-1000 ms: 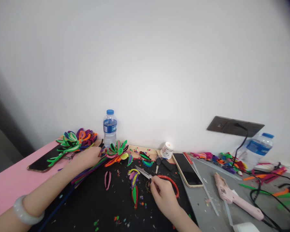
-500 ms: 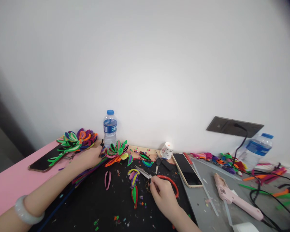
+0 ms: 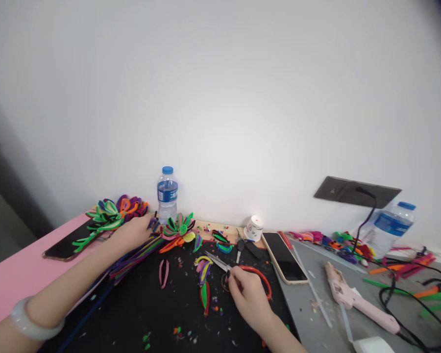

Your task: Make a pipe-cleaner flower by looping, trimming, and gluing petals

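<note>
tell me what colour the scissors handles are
Red, seen in the head view: the scissors lie on the black mat under the right hand.

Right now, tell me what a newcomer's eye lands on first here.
Bright pipe-cleaner flowers heaped at the table's back left, where the left hand rests on a bundle of pipe cleaners. At centre, the right hand grips red-handled scissors. A pink glue gun lies to the right.
</note>
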A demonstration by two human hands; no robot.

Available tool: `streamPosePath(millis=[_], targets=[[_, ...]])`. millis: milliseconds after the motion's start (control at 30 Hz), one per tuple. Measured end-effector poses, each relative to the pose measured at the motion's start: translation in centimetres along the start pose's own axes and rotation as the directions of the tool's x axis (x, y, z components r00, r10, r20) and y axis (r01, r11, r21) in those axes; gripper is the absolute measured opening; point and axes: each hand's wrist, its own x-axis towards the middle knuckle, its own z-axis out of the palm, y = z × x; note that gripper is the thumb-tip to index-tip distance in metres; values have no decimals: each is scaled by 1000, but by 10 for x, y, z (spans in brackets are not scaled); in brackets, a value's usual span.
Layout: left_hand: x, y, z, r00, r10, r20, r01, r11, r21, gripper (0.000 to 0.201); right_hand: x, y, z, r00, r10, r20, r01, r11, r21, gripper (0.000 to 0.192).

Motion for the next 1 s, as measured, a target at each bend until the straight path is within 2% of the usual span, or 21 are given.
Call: streamPosePath(millis=[100, 133, 167, 200, 267, 367, 433, 500, 533, 600, 733, 833, 933, 1000], targets=[[-1, 12, -17, 993, -62, -103, 66, 997, 32, 26, 0, 0, 0, 1000, 4, -3, -4, 1000, 14, 23], [-4, 20, -24, 992, -51, -120, 53, 998, 15, 26, 0, 0, 0, 1000, 7, -7, -7, 1000, 23, 24], [-7, 28, -30, 992, -46, -120, 37, 997, -74, 26, 0, 0, 1, 1000, 12, -12, -11, 999, 32, 24], [-11, 38, -35, 996, -33, -85, 15, 979, -204, 28, 0, 0, 1, 1000, 18, -15, -17, 999, 41, 24], [-20, 60, -42, 996, 79, 29, -55, 870, -490, 30, 0, 0, 1, 999, 34, -25, -32, 998, 61, 24], [-35, 91, -37, 962, 205, 180, -3, 668, -744, 29, -1, -1, -1, 998, 40, -45, -35, 994, 106, 23], [-43, 109, -24, 898, 305, 316, 108, 544, -832, 28, -3, -3, -3, 998, 27, -51, -19, 989, 150, 19], [-49, 124, -7, 803, 399, 443, 271, 418, -867, 24, -5, -4, -5, 999, 7, -48, 3, 980, 198, 14], [-51, 130, 3, 741, 447, 501, 340, 395, -854, 25, -5, -5, -6, 999, -2, -46, 12, 975, 220, 13], [-55, 140, 22, 660, 496, 564, 417, 383, -824, 25, -6, -7, -7, 999, -14, -40, 24, 964, 265, 11], [-57, 153, 56, 587, 473, 657, 481, 449, -753, 29, -4, -7, -4, 1000, 10, 28, -20, 932, 362, 11], [-57, 156, 71, 590, 461, 663, 447, 498, -743, 27, -1, -4, 0, 998, 39, 46, -52, 938, 344, 17], [-57, 156, 78, 589, 469, 658, 448, 488, -749, 23, 0, -1, 2, 999, 33, 22, -38, 960, 277, 22], [-58, 155, 82, 623, 474, 622, 425, 463, -778, 24, 0, -1, 3, 999, 30, 13, -32, 967, 252, 21]])
